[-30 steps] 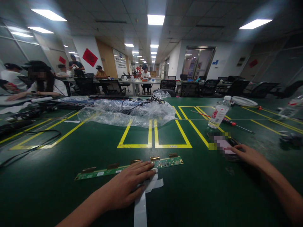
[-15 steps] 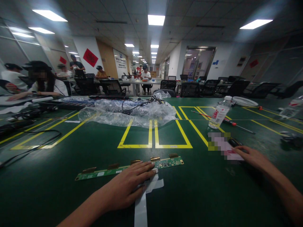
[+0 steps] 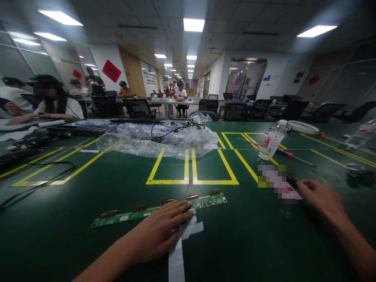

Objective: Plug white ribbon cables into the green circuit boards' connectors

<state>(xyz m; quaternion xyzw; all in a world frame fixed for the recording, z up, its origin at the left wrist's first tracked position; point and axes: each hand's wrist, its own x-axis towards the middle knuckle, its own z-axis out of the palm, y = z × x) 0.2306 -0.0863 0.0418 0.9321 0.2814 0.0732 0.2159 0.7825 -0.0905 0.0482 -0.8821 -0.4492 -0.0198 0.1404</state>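
Note:
A long green circuit board (image 3: 207,201) with several brown flexible tabs along its far edge lies slightly slanted in front of me. My left hand (image 3: 164,225) rests flat over its middle, fingers stretched out, hiding part of it. Beneath that hand a white flat ribbon cable (image 3: 176,262) runs toward me, with a folded white piece beside it. On the right, my right hand (image 3: 323,199) is closed on a black, handle-like object (image 3: 293,180), its far end showing past the fingers. A pinkish card (image 3: 279,184), partly blurred out, lies just left of it.
A water bottle (image 3: 273,140) stands beyond the right hand, near a long screwdriver (image 3: 302,159). Clear plastic wrap (image 3: 158,141) with black cables lies across the table's far side. Yellow tape (image 3: 169,181) marks the green tabletop. A co-worker (image 3: 55,98) sits at the left.
My right hand has closed around the black object and drawn back slightly to the right. The left hand stays on the board, whose left end has shifted a little toward me.

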